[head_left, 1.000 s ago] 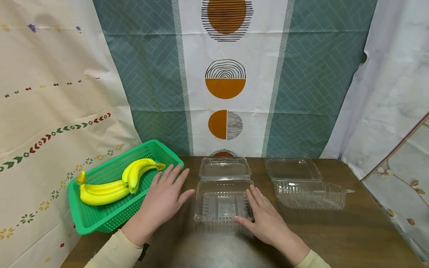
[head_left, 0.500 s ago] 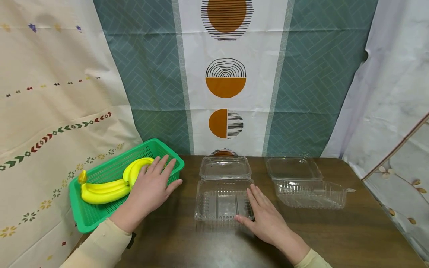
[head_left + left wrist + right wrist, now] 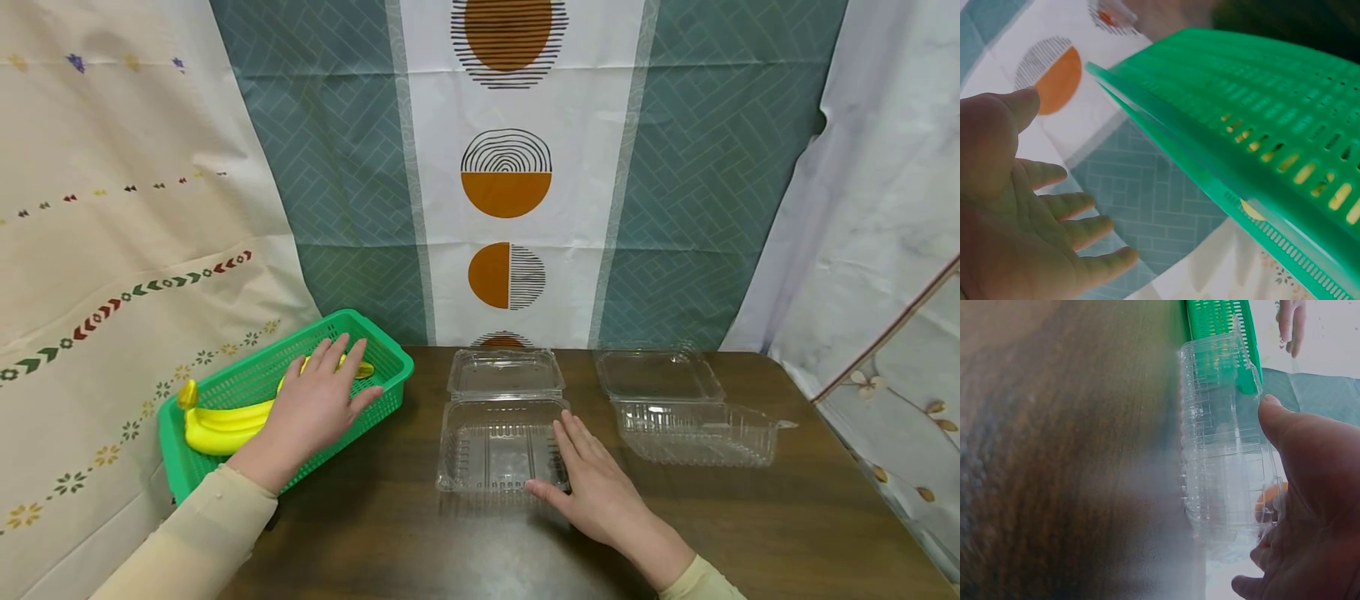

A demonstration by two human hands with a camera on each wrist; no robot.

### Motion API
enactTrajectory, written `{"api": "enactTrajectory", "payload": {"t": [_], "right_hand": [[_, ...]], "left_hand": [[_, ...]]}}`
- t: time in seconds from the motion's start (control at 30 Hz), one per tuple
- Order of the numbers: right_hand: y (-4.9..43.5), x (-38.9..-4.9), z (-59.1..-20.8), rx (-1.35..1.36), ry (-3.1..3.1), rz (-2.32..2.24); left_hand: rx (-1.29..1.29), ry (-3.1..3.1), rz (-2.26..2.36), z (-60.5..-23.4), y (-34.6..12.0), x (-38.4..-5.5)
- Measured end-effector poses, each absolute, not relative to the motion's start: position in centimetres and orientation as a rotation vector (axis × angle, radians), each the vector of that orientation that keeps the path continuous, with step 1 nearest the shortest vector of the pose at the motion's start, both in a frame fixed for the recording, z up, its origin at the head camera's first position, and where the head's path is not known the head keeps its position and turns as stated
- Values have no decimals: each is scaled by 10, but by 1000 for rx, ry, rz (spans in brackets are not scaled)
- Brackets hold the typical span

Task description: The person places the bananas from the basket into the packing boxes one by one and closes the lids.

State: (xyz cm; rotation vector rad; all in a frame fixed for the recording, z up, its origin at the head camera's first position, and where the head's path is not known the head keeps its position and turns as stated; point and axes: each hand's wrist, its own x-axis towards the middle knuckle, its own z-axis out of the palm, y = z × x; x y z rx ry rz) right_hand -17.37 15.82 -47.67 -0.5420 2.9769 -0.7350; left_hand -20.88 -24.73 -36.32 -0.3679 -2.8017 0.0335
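In the green basket point(image 3: 392, 392), most of one banana bunch point(image 3: 364, 370) is hidden by the left grip point(image 3: 313, 404); one end of the other bunch point(image 3: 223, 423) is covered too. In the left wrist view, the basket is cut off, and bananas point(image 3: 1252, 210) are shown only as yellow patches. Away from the basket, the bench point(image 3: 1072, 456) is blurred in the right wrist view.

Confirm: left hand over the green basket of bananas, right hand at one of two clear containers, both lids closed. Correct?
No: the head view shows both lids open, laid back on the far side. The left hand is over the green basket of bananas and the right hand at one of two clear containers.
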Motion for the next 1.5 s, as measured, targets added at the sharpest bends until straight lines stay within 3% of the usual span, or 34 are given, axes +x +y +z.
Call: {"api": "enactTrajectory", "payload": {"t": [1.5], "right_hand": [[158, -174, -479, -522, 2981, -753]], "left_hand": [[-154, -3041, -73, -359, -315, -241]]}}
